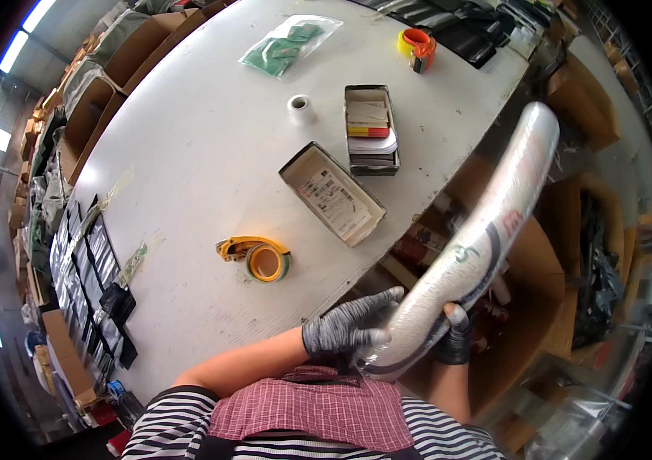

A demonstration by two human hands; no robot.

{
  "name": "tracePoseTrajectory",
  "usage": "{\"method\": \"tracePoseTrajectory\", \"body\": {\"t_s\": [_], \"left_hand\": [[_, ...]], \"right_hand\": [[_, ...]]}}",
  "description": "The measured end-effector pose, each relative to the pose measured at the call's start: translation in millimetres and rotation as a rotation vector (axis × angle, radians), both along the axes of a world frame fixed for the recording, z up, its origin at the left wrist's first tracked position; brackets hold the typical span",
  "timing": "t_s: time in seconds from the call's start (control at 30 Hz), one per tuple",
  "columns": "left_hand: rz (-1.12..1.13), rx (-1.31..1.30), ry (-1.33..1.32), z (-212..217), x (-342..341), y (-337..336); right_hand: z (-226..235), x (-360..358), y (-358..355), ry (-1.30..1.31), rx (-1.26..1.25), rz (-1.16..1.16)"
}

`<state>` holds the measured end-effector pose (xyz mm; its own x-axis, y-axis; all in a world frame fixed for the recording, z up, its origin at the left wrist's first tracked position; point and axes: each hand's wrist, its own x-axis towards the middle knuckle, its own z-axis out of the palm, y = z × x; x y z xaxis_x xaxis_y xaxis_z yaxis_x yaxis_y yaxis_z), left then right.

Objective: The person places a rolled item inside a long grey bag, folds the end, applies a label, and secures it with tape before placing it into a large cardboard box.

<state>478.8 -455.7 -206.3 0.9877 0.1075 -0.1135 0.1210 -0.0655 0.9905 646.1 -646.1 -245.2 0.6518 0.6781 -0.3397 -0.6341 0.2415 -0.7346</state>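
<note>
A long white roll (pixel 460 253) in clear plastic wrap, with dark and red markings, slants from my lap up past the table's right edge. My right hand (pixel 454 337), in a grey glove with a dark cuff, grips its lower part from the right, thumb on top. On the other side is my left hand (pixel 349 322), also grey-gloved, its fingers stretched and apart. Its fingertips reach the roll's left side near the bottom end; whether they press on it I cannot tell. Left of that hand, a yellow tape dispenser (pixel 245 247) with a tape roll (pixel 267 263) lies on the table.
On the white table (pixel 188 153) are an open box of cards (pixel 372 130), a tilted box lid (pixel 333 195), a small white roll (pixel 301 110), a bag of green pieces (pixel 287 47) and orange tape (pixel 418 44). Cardboard boxes (pixel 525 307) stand below at right. Black packets (pixel 92 261) line the left edge.
</note>
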Motion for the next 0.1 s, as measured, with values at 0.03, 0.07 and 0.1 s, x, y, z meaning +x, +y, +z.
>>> {"method": "tracePoseTrajectory", "body": {"t_s": [0.03, 0.07, 0.1], "left_hand": [[0.034, -0.255, 0.021, 21, -12, -4], [0.031, -0.227, -0.131, 24, -28, -5], [0.192, -0.210, -0.308, 33, -42, -7]], "right_hand": [[22, -8, 24, -0.101, 0.032, 0.104], [42, -19, 47, -0.247, 0.000, 0.195], [63, -32, 71, -0.390, -0.034, 0.289]]}}
